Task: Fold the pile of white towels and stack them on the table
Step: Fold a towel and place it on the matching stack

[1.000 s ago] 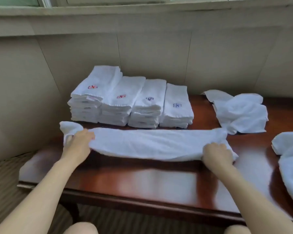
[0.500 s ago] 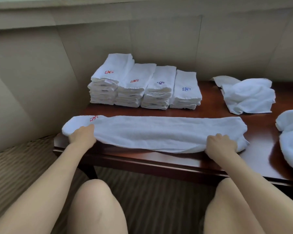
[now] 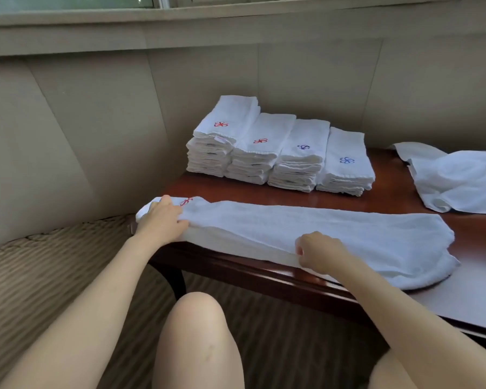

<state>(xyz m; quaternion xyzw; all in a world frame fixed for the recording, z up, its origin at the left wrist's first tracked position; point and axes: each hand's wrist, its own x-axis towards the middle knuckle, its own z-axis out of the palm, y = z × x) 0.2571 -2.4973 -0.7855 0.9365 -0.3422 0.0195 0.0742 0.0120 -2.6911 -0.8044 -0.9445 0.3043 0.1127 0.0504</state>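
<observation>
Long white terry towel (image 3: 306, 231) folded lengthwise along the near edge of the glossy dark-wood table (image 3: 387, 197); left hand (image 3: 163, 217) grips its left end, right hand (image 3: 317, 252) pinches its near hem with curled fingers.

Both bare forearms reach forward from the bottom of the view. The left hand (image 3: 163, 219) lies palm down, fingers bent over the near fold of the towel (image 3: 334, 231), thumb pointing right. To its right and nearer the body, the right hand (image 3: 319, 251) is curled, pinching the same folded edge.
</observation>
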